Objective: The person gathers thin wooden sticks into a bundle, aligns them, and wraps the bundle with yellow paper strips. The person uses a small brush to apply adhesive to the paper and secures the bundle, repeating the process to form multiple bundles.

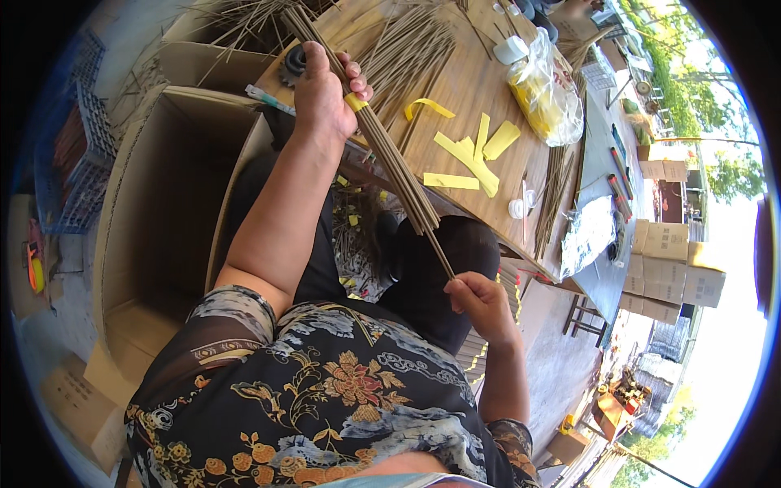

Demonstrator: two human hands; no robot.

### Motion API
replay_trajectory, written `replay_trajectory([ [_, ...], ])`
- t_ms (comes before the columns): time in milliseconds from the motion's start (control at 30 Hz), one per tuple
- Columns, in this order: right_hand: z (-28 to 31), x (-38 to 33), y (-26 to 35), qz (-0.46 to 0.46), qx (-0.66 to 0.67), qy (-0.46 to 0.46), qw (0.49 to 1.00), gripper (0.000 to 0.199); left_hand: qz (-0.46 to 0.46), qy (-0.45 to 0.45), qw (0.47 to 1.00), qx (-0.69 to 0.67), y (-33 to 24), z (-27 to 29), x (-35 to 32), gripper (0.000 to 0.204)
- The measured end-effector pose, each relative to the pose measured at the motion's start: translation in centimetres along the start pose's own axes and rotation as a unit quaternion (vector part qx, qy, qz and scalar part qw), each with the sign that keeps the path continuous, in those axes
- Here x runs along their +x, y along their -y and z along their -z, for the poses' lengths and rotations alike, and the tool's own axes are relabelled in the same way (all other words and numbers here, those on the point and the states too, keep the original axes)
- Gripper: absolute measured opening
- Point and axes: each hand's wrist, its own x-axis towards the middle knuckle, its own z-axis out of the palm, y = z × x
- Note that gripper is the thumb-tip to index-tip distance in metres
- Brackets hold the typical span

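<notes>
Your right hand [482,302] pinched the thin tip while your left hand [324,93] clenched the light, brittle stick bundle [390,154] at its yellow band [355,102].

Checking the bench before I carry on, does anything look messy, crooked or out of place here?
Mostly small clutter. Yellow paper strips lie scattered and curled on the wooden table, with yellow scraps fallen below its edge. One thin stick, pinched by the right hand, juts beyond the bundle in the left hand.

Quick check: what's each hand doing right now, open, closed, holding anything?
Left hand: closed around the bundle of thin sticks, at its yellow band.
Right hand: closed, pinching the lower end of a stick from the bundle.
</notes>
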Motion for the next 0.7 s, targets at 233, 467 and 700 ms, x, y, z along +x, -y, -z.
replay_trajectory([
  [233, 1.8, -3.5, -1.4, -0.032, -0.044, -0.027, 0.998, 0.018, -0.019, 0.001, 1.0, -0.009, -0.5, 0.3, 0.4, 0.045],
  [467, 7.6, -9.0, -2.5, -0.004, 0.07, -0.009, 0.998, 0.017, -0.023, -0.015, 1.0, -0.011, -1.4, 0.4, 0.4, 0.044],
  [700, 6.9, -1.2, 6.9, 0.141, -0.047, 0.002, 0.989, 0.031, 0.035, -0.037, 0.999, -0.008, 0.7, -0.5, -1.3, 0.044],
])
